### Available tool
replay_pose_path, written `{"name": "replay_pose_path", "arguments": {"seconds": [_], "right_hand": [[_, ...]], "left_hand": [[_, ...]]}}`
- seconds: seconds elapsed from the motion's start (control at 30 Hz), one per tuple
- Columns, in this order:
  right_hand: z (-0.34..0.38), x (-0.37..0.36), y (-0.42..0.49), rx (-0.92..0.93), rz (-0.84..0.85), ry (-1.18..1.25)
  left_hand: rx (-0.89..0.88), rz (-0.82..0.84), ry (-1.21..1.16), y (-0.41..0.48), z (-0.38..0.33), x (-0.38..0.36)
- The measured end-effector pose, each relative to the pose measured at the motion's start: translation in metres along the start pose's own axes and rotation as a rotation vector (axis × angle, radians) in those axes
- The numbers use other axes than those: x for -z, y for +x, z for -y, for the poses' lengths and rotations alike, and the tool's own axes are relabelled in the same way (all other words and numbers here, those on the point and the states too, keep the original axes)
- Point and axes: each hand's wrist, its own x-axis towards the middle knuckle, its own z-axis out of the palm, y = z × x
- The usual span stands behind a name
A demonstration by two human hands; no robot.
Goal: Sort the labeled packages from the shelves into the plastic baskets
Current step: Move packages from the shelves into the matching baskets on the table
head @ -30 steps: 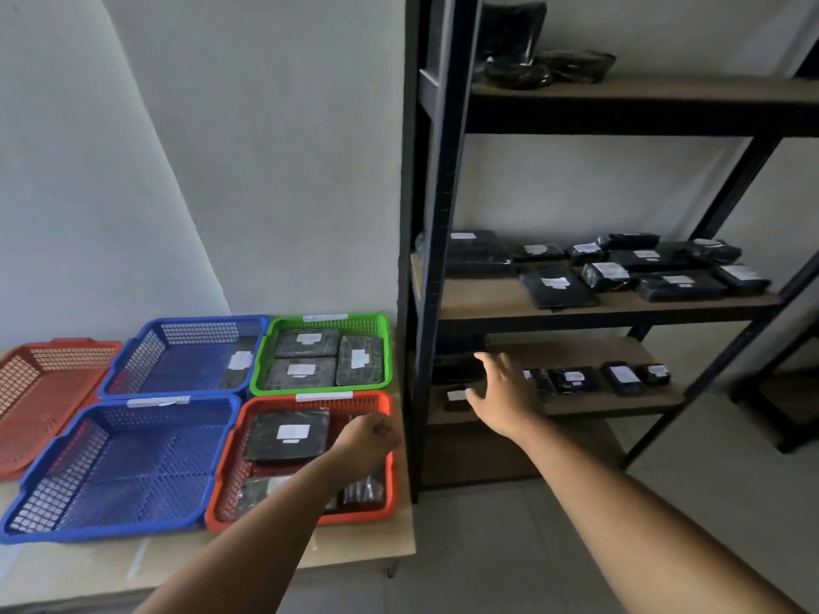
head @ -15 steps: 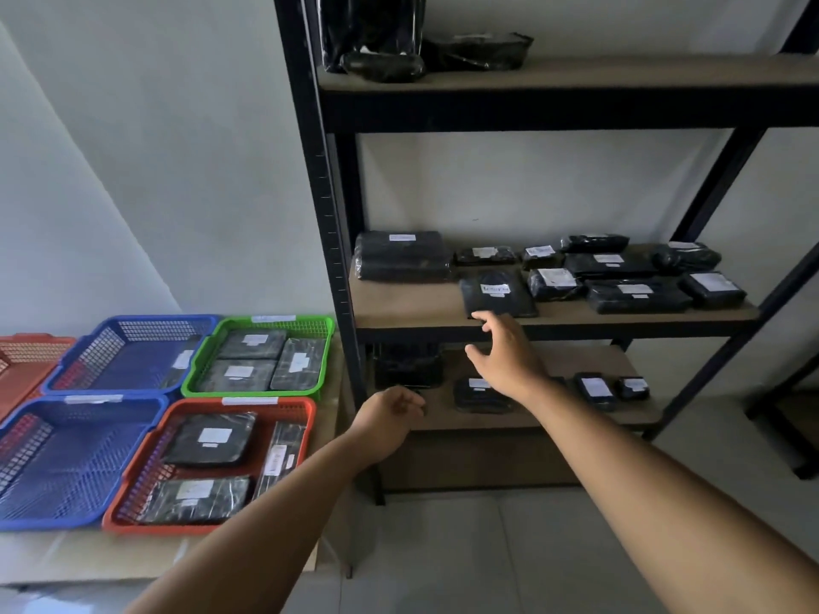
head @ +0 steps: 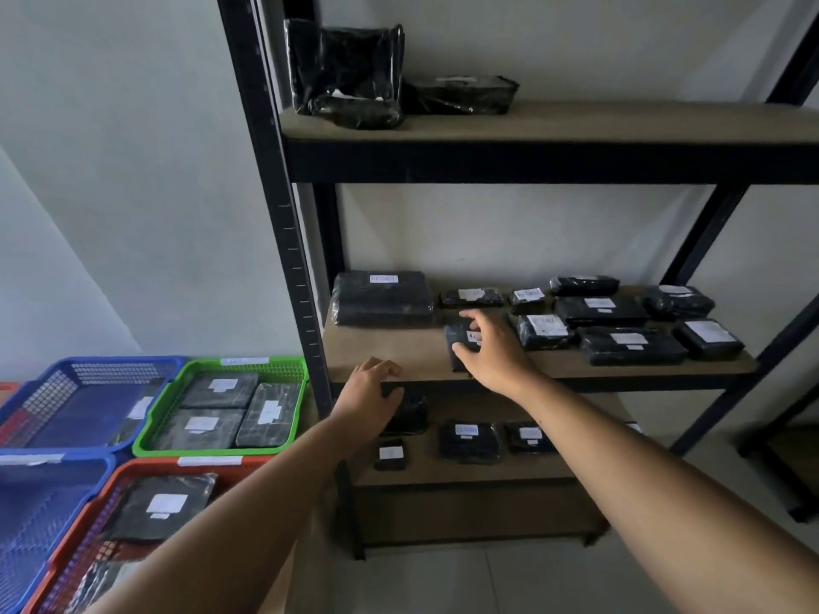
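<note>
The right hand (head: 492,354) is being held spread over a small black package (head: 456,341), fingers fanned and loosely bent, thumb lying at the package's near left side, nothing pinched yet. The package is lying flat on the middle shelf (head: 399,352), close to the near edge, mostly under and just left of the palm (its white label is half hidden by the fingers). Its long axis is judged to be running near to far, so the grasp is likely being set across the short width, thumb on one side, fingers on the other.

The left hand (head: 368,394) is being rested on the shelf's near lip, fingers loosely curled over it, gripping no package; it is farther left, so the right hand is clearly the nearer one for this pick. A large package (head: 383,299) is sitting at the far left, and a labelled package (head: 545,332) is lying just right of the hand. The baskets are waiting down to the left, the green basket (head: 177,450) nearest the shelf post.
</note>
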Motion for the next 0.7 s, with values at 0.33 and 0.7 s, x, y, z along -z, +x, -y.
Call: {"name": "replay_pose_path", "arguments": {"seconds": [0.33,0.7], "right_hand": [[0.008,-0.028,0.096,-0.280,0.040,0.390],[0.018,-0.087,0.158,-0.314,-0.019,0.234]], "left_hand": [[-0.200,0.127,0.201,0.071,0.024,-0.007],[-0.270,0.039,0.176,0.082,0.061,-0.026]]}}
